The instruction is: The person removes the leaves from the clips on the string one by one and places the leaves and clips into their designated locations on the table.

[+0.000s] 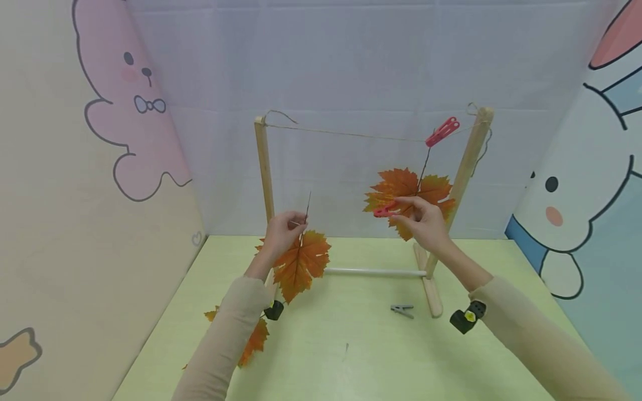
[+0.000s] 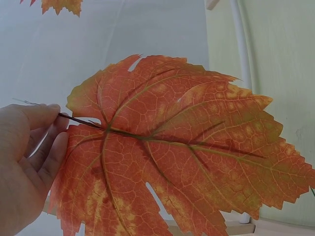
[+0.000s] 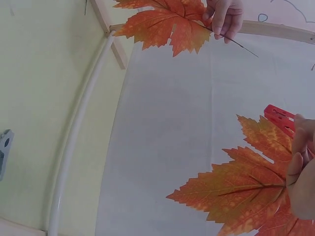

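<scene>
My left hand (image 1: 283,233) pinches the thin dark stem of an orange artificial maple leaf (image 1: 301,266), whose blade hangs below the fingers. Thumb and fingers meet on the stem in the left wrist view, beside the broad leaf (image 2: 197,132). A red clothespin (image 1: 385,210) is held between the thumb and fingers of my right hand (image 1: 425,224). Behind that hand a second orange leaf (image 1: 398,182) hangs by its stem from another red clothespin (image 1: 442,132), clipped on the string (image 1: 346,133). In the right wrist view, the held red clothespin (image 3: 279,119) overlaps the hanging leaf's edge.
The string runs between a left wooden post (image 1: 263,167) and a right wooden post (image 1: 468,161), joined low down by a white rod (image 1: 373,272). A grey clothespin (image 1: 402,310) lies on the table (image 1: 351,323). Another leaf (image 1: 257,340) lies partly hidden under the left forearm.
</scene>
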Demonstrator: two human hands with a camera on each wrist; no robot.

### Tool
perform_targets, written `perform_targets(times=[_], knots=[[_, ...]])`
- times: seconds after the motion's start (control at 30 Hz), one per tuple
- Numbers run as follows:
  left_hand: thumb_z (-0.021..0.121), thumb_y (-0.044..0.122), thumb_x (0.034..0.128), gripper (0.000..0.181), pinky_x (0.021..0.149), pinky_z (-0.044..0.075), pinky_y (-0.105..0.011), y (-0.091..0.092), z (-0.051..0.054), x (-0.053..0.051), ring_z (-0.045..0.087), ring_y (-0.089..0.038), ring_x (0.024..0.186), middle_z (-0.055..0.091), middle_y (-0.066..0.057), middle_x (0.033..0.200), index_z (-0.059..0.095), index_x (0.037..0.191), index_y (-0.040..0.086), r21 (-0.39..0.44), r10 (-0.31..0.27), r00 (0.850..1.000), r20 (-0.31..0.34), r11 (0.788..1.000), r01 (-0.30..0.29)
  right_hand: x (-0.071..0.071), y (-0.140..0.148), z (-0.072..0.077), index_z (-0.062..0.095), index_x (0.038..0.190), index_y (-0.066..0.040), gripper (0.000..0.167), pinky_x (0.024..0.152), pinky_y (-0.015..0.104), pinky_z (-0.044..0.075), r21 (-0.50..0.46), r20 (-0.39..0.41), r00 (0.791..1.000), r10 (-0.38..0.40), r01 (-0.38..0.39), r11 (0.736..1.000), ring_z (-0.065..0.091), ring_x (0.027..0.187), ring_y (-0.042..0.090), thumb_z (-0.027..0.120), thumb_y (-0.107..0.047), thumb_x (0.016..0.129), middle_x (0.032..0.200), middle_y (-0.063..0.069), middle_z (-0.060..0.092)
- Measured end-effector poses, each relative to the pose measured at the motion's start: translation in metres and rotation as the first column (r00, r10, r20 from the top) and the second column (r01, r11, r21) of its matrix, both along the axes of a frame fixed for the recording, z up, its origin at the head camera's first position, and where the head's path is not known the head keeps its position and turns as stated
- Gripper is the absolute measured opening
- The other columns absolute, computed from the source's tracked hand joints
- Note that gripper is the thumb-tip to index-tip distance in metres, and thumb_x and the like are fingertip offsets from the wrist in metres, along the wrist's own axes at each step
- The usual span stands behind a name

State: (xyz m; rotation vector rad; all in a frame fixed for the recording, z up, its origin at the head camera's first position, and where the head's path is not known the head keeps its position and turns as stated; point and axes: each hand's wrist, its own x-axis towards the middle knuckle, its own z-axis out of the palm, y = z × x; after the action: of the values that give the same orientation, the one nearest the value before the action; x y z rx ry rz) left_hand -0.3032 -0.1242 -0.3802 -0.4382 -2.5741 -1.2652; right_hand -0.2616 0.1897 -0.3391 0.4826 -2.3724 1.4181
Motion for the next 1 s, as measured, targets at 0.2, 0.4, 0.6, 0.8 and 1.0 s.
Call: perform_targets(times=[0.2,0.4,0.6,0.8,1.0], knots=[[0.062,0.006,0.0847,0.016,0.069,0.052,-0.031,-0.002,-0.004,0.001,0.062,-0.021,0.081,0.065,-0.008,0.090,0.066,0.100,0.004,-0.008,0.000,1.000,0.020,1.000,0.000,0.001,0.003,-0.008,0.060,0.115,-0.002,0.035,0.040,0.023,0.031,0.058,0.007,1.000,-0.029,0.028,0.998,0.036,0.046,0.009,0.067,-0.011,0.081,0.057,0.006,0.045],[0.062,0.006,0.0848,0.017,0.066,0.051,-0.029,-0.003,-0.008,0.003,0.062,-0.020,0.079,0.066,-0.008,0.090,0.066,0.101,0.003,-0.002,-0.010,0.999,0.042,1.000,0.010,0.005,0.006,-0.017,0.059,0.115,-0.002,0.036,0.042,0.024,0.034,0.047,0.022,1.000,-0.016,0.015,0.999,0.039,0.046,0.010,0.067,-0.011,0.081,0.054,0.004,0.044],[0.063,0.007,0.0847,0.017,0.065,0.051,-0.029,-0.006,-0.011,0.004,0.062,-0.021,0.081,0.065,-0.008,0.091,0.066,0.101,0.004,0.010,0.001,0.997,0.072,1.000,-0.001,0.008,0.009,-0.027,0.059,0.115,0.000,0.036,0.044,0.023,0.038,0.034,0.040,0.999,0.003,-0.005,0.999,0.042,0.044,0.008,0.067,-0.009,0.082,0.053,0.003,0.045],[0.063,0.006,0.0846,0.018,0.067,0.051,-0.029,-0.011,-0.016,0.008,0.062,-0.021,0.080,0.065,-0.008,0.090,0.065,0.102,0.003,-0.018,-0.007,0.996,0.088,1.000,0.008,0.023,0.005,-0.024,0.057,0.114,0.009,0.035,0.040,0.023,0.036,-0.003,0.039,0.998,0.049,-0.048,0.999,0.039,0.040,0.007,0.064,0.000,0.081,0.052,0.016,0.046],[0.062,0.005,0.0845,0.020,0.070,0.052,-0.031,-0.016,-0.022,0.012,0.063,-0.022,0.082,0.065,-0.009,0.091,0.066,0.104,0.003,-0.023,-0.019,0.994,0.105,1.000,0.022,0.032,0.005,-0.028,0.055,0.114,0.011,0.033,0.038,0.020,0.032,-0.045,0.085,0.995,0.045,-0.042,0.998,0.039,0.041,0.005,0.062,0.005,0.082,0.094,0.028,0.057]])
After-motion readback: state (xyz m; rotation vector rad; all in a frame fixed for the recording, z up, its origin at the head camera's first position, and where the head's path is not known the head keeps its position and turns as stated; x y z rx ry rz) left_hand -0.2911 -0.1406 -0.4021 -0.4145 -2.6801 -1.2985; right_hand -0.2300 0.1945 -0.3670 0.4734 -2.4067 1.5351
